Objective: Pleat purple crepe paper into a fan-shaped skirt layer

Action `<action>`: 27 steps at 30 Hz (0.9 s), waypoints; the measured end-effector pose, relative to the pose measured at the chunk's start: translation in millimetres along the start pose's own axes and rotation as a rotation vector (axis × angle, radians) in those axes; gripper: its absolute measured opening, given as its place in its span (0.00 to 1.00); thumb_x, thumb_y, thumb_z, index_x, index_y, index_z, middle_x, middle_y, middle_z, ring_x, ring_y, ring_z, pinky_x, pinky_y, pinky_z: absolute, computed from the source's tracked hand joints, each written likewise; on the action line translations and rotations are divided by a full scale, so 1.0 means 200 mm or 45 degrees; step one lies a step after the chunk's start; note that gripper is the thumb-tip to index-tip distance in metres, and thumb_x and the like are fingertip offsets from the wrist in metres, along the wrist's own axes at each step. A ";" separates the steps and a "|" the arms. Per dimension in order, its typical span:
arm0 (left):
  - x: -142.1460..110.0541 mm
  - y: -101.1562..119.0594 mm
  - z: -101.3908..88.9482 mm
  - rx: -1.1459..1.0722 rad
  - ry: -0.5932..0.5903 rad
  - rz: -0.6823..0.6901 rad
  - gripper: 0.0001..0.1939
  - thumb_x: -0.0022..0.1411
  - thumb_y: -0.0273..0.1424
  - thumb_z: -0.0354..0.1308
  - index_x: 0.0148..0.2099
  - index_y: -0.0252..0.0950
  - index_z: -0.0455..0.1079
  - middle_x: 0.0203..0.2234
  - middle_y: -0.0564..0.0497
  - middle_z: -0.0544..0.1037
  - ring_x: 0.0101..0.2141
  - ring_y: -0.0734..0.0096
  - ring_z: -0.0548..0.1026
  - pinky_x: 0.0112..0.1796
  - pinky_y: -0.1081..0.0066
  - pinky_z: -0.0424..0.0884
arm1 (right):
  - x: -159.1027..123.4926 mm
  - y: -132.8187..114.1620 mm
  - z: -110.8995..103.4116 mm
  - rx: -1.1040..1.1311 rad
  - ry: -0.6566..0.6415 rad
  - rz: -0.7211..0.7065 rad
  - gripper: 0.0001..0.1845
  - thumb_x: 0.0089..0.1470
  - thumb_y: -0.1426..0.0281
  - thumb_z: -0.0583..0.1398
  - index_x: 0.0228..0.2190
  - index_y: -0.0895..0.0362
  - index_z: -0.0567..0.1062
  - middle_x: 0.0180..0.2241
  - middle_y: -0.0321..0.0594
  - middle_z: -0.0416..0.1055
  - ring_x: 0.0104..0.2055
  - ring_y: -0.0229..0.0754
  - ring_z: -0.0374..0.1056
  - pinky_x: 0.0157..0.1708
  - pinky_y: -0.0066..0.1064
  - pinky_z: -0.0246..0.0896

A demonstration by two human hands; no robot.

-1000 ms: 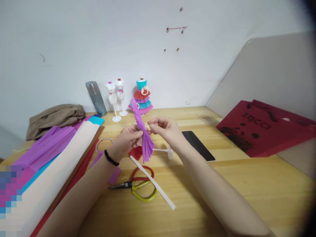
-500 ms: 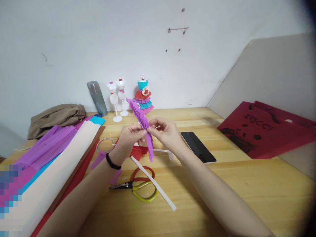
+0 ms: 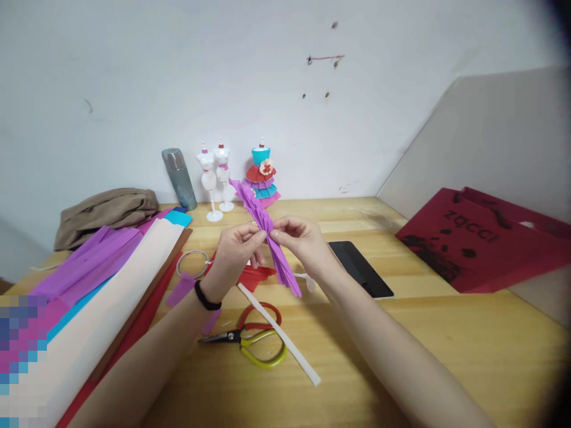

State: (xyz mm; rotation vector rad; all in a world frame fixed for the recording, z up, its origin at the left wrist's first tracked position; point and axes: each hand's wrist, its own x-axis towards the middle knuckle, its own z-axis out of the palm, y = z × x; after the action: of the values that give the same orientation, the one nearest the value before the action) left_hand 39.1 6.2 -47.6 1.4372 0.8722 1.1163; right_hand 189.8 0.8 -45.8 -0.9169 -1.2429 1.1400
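A pleated strip of purple crepe paper (image 3: 281, 267) is held up over the table, slanting from upper left to lower right. My left hand (image 3: 241, 246), with a black band at the wrist, pinches its middle from the left. From the right, my right hand (image 3: 298, 238) grips the same spot between thumb and fingers. Below and behind the strip lies folded red paper (image 3: 256, 276), partly covered by my left hand. Scissors (image 3: 250, 337) with one red and one yellow handle loop rest on the table, a white strip (image 3: 285, 339) lying across the loops.
Sheets of coloured crepe paper (image 3: 111, 285) and a brown cloth (image 3: 104, 217) lie at left. A flask (image 3: 179, 178), two white mannequins (image 3: 209, 181) and a dressed mannequin (image 3: 261, 173) stand by the wall. A phone (image 3: 361, 268) and red bag (image 3: 482, 238) are at right.
The lower end of the purple strip has swung to the right and its pleats show more widely. Both hands keep their pinch at its middle. The view has shifted slightly.
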 end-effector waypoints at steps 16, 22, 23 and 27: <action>0.01 0.00 -0.05 -0.259 -0.161 0.036 0.15 0.51 0.39 0.65 0.31 0.32 0.68 0.19 0.55 0.72 0.14 0.82 0.66 0.16 0.79 0.60 | -0.02 -0.02 0.01 0.062 -0.093 0.058 0.13 0.36 0.63 0.70 0.23 0.56 0.75 0.21 0.33 0.74 0.24 0.36 0.67 0.29 0.31 0.63; 0.03 -0.02 -0.08 -0.216 -0.182 0.054 0.16 0.52 0.40 0.65 0.29 0.32 0.69 0.18 0.55 0.72 0.14 0.82 0.65 0.16 0.78 0.59 | -0.04 -0.03 0.03 -0.055 -0.038 0.026 0.12 0.36 0.64 0.70 0.23 0.57 0.76 0.21 0.33 0.72 0.24 0.35 0.65 0.28 0.30 0.60; 0.03 -0.02 -0.08 -0.212 -0.191 0.061 0.15 0.52 0.39 0.65 0.29 0.32 0.70 0.18 0.55 0.72 0.14 0.82 0.65 0.17 0.78 0.59 | -0.04 -0.03 0.03 -0.064 -0.024 0.026 0.12 0.36 0.64 0.70 0.24 0.57 0.76 0.21 0.33 0.72 0.24 0.35 0.65 0.27 0.30 0.60; 0.03 -0.01 -0.10 -0.156 -0.216 0.076 0.14 0.55 0.39 0.63 0.28 0.31 0.70 0.15 0.55 0.70 0.15 0.82 0.63 0.18 0.77 0.57 | -0.04 -0.03 0.04 -0.061 -0.027 0.002 0.11 0.36 0.65 0.69 0.24 0.56 0.77 0.23 0.34 0.74 0.25 0.36 0.66 0.27 0.30 0.60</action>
State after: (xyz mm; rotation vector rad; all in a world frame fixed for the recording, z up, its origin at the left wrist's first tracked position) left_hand 22.7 18.0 -49.4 1.4404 0.6342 1.0564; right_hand 183.5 -9.0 -41.3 -0.9439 -1.2916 1.1277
